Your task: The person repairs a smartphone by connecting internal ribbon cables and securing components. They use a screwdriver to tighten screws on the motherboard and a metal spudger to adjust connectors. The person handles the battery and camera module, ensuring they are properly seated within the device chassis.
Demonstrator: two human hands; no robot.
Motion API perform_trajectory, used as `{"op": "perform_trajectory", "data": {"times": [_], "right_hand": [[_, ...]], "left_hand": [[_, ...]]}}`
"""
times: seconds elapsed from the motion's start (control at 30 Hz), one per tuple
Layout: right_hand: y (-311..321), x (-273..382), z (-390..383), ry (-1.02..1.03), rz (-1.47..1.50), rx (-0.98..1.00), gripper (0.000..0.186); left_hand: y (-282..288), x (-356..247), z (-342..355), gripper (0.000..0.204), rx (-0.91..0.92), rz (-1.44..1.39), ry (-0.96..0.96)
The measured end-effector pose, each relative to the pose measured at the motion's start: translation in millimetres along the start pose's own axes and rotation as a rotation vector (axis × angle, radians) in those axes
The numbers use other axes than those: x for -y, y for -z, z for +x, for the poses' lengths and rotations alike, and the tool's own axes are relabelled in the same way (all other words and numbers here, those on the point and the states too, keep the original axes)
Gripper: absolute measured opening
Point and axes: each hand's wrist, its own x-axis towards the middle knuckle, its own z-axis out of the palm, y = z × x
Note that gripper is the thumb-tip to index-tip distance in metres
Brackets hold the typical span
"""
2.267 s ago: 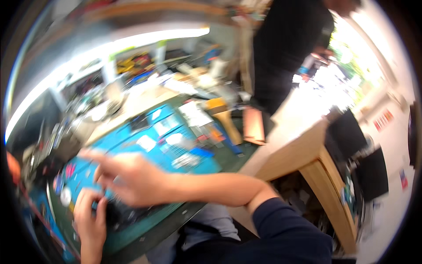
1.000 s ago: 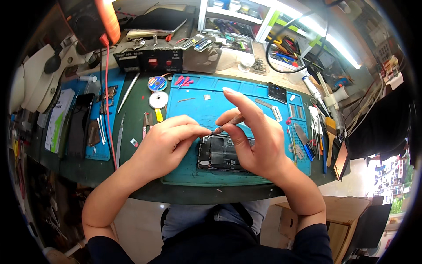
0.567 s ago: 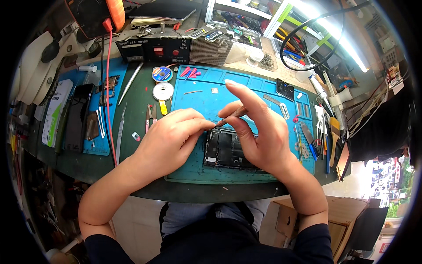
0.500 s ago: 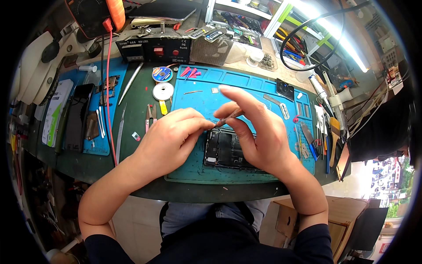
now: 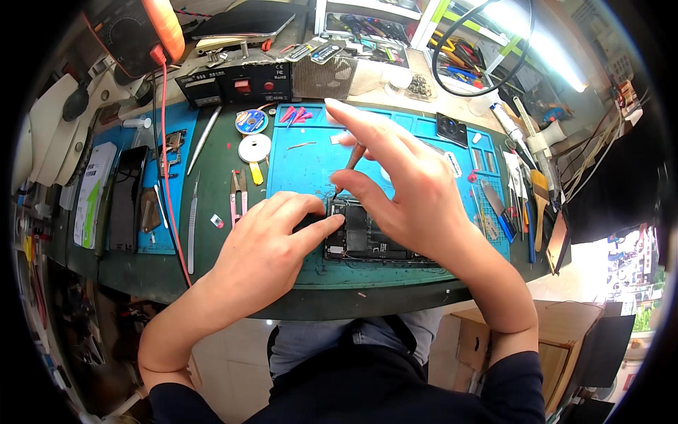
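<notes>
An opened phone (image 5: 361,227) lies on the blue work mat (image 5: 296,173), its dark battery and inner parts exposed. My right hand (image 5: 417,187) holds a slim brown screwdriver (image 5: 357,157) upright between thumb and fingers, its index finger raised over the top end. The driver's tip is down by the phone's far left corner; its exact contact point is too small to make out. My left hand (image 5: 265,240) steadies the phone's left edge, with the index finger at the corner and the thumb on the inner parts. The right hand covers part of the phone's right end.
Left of the mat lie scissors (image 5: 239,198), solder spools (image 5: 254,148) and tweezers (image 5: 193,222). A black power unit (image 5: 244,83) stands behind. To the right are a brush (image 5: 540,198), a blue-handled knife (image 5: 498,212) and a dark phone part (image 5: 452,129). A red cable (image 5: 167,177) runs at left.
My left fingers have left the screwdriver's tip and come down onto the phone's left edge. The screwdriver has tipped from slanted to nearly upright. The whole view has shifted slightly.
</notes>
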Motion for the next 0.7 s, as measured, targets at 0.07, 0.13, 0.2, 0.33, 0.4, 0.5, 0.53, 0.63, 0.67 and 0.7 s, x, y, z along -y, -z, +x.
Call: {"op": "perform_trajectory", "data": {"times": [0.07, 0.13, 0.2, 0.33, 0.4, 0.5, 0.53, 0.63, 0.67, 0.7], "right_hand": [[-2, 0, 0, -0.022, 0.039, -0.022, 0.059], [2, 1, -1, -0.048, -0.088, 0.043, 0.059], [-4, 2, 0, -0.022, -0.005, -0.043, 0.057], [-6, 1, 0, -0.009, -0.039, -0.026, 0.06], [-4, 1, 0, 0.007, -0.054, -0.006, 0.063], [-7, 1, 2, 0.014, 0.054, -0.032, 0.064], [-7, 1, 1, -0.03, 0.071, -0.007, 0.064], [1, 8, 0, -0.051, -0.062, 0.039, 0.061], [3, 9, 0, -0.039, -0.133, 0.05, 0.06], [1, 8, 0, -0.063, -0.031, 0.052, 0.06]], "left_hand": [[0, 3, 1, 0.047, 0.006, -0.045, -0.007], [0, 9, 4, 0.046, -0.003, -0.116, 0.0], [-2, 18, 5, 0.045, -0.027, -0.212, 0.029], [0, 17, 7, 0.042, -0.033, -0.246, 0.063], [-1, 17, 7, 0.04, -0.044, -0.24, 0.054], [-1, 17, 7, 0.036, -0.062, -0.244, 0.081], [0, 17, 6, 0.035, -0.068, -0.248, 0.097], [-1, 19, 7, 0.033, -0.078, -0.258, 0.073], [-1, 18, 7, 0.032, -0.069, -0.256, 0.082], [-1, 18, 7, 0.032, -0.06, -0.254, 0.091]]}}
